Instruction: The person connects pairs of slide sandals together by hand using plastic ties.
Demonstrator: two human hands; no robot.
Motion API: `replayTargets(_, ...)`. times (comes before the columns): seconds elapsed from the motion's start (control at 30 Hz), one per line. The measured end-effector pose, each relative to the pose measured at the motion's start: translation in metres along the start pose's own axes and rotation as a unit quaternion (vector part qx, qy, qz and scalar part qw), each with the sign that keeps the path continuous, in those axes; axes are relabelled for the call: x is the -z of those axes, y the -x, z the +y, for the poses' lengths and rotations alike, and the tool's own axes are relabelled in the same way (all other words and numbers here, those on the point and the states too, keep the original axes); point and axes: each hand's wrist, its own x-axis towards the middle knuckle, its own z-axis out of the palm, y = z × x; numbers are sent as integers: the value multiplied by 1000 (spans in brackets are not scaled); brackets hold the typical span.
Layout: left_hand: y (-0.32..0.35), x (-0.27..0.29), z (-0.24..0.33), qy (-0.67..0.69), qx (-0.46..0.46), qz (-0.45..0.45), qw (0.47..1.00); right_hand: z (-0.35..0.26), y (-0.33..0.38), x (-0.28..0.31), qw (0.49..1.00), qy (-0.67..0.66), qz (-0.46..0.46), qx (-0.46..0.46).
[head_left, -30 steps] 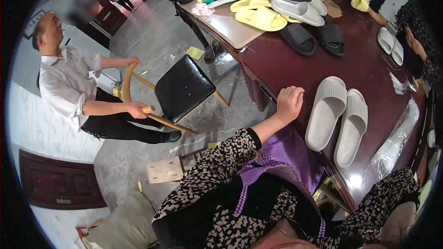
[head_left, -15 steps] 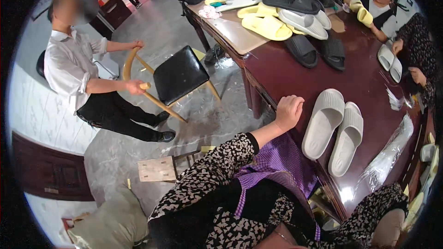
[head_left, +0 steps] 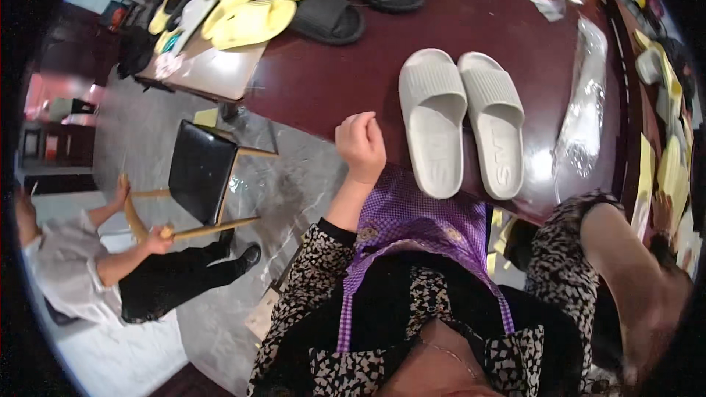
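The left of 2 head-worn fisheye cameras looks down, close over the purple apron (head_left: 426, 215) and dark red table (head_left: 316, 84).

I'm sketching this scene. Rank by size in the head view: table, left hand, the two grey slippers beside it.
1. Table
2. Left grey slipper and right grey slipper, too alike to rank
3. Left hand

Pale grey all over the slippers (head_left: 437, 140) before you, fine ridged stripes across their straps (head_left: 434, 82)! Your apron (head_left: 434, 213) shows purple-and-white check, your sleeve (head_left: 316, 272) black broken up by cream patches. Deep red-brown on the table (head_left: 331, 88)! Now a bright yellow slipper (head_left: 250, 23), a black slipper (head_left: 329, 19), and to your left, a black seat (head_left: 202, 173) and grey marbled floor (head_left: 213, 287).
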Motion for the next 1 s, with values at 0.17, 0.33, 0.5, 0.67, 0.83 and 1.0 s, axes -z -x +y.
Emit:
replayTargets(0.17, 4, -4, 9, 0, -10, 9, 1000, 5, 30, -14, 936, 174, -120, -281)
replayTargets(0.33, 11, 3, 9, 1, -5, -12, 1000, 66, 115, -29, 819, 264, -268, -434)
replayTargets(0.5, 11, 11, 8, -6, 4, -10, 1000, 94, 126, -60, 763, 387, -326, -403)
replayTargets(0.67, 4, 11, 11, -11, -16, -9, 1000, 124, 124, -86, 693, 451, -326, -458)
replayTargets(0.83, 11, 6, 13, -20, -15, -11, 1000, 135, 126, -88, 739, 399, -301, -453)
replayTargets(1.0, 9, 4, 8, -7, -26, -24, 999, 120, 113, -58, 796, 413, -191, -400)
